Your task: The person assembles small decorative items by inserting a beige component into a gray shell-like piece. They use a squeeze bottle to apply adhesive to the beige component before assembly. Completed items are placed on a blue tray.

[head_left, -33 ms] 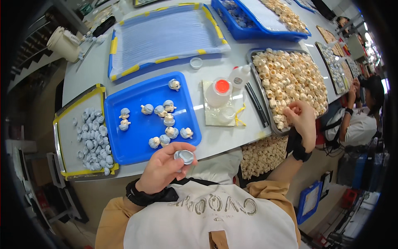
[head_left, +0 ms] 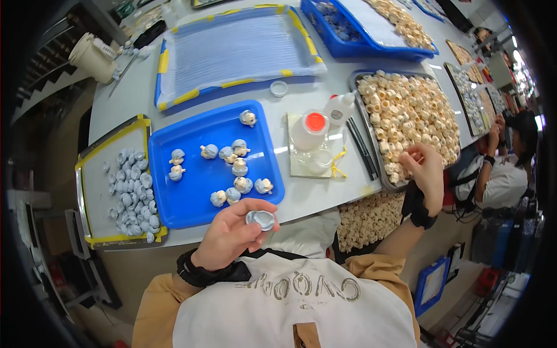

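Observation:
My left hand is closed around a hollow grey-blue hair shell, its open side facing up, just off the near edge of the blue tray. In that tray lie several small doll heads with grey-blue hair and cream faces. Over the near part of a metal tray, my right hand has its fingers bent together in a pinch. Whatever lies between those fingertips cannot be made out. Cream hollow head pieces fill the metal tray.
At left, a yellow-taped tray holds loose grey-blue shells. Between the trays stand a red-topped jar, a squeeze bottle and dark pens. Behind is a cloth-lined tray. Another person sits at right.
The whole view has shifted very slightly. Both hands keep their places and their grips.

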Demonstrator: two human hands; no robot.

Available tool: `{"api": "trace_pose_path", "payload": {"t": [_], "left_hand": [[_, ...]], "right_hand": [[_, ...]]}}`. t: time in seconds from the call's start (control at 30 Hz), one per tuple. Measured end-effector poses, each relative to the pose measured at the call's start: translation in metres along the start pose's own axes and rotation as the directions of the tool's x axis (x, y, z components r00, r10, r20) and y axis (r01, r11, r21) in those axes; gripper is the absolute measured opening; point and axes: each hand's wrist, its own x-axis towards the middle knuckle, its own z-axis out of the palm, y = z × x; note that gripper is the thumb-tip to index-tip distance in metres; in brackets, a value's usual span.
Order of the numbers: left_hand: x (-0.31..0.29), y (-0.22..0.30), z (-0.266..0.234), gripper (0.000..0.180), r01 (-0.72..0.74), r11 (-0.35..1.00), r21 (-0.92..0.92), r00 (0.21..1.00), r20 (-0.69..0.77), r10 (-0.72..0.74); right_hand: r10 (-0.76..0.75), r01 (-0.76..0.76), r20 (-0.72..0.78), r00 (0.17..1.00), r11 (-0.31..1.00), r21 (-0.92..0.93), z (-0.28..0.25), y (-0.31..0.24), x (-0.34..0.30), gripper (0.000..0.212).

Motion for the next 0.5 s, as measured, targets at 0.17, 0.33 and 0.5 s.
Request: {"api": "trace_pose_path", "payload": {"t": [0.17,0.33,0.5], "left_hand": [[0.0,-0.002,0.001,0.035,-0.023,0.999,0.023,1.0,0.013,0.022],[-0.001,-0.003,0.004,0.035,0.019,0.998,0.061,1.0,-0.012,-0.018],[0.004,0.009,0.018,0.035,0.22,0.955,0.197,0.975,-0.023,-0.22]], "right_hand": [[-0.083,0.093,-0.109,0.991,0.992,0.091,0.002,0.006,0.002,0.017],[-0.189,0.281,-0.286,0.939,0.903,0.325,0.003,-0.036,-0.01,0.016],[-0.793,0.525,0.01,0.609,0.412,0.745,0.017,-0.118,-0.06,0.026]]}}
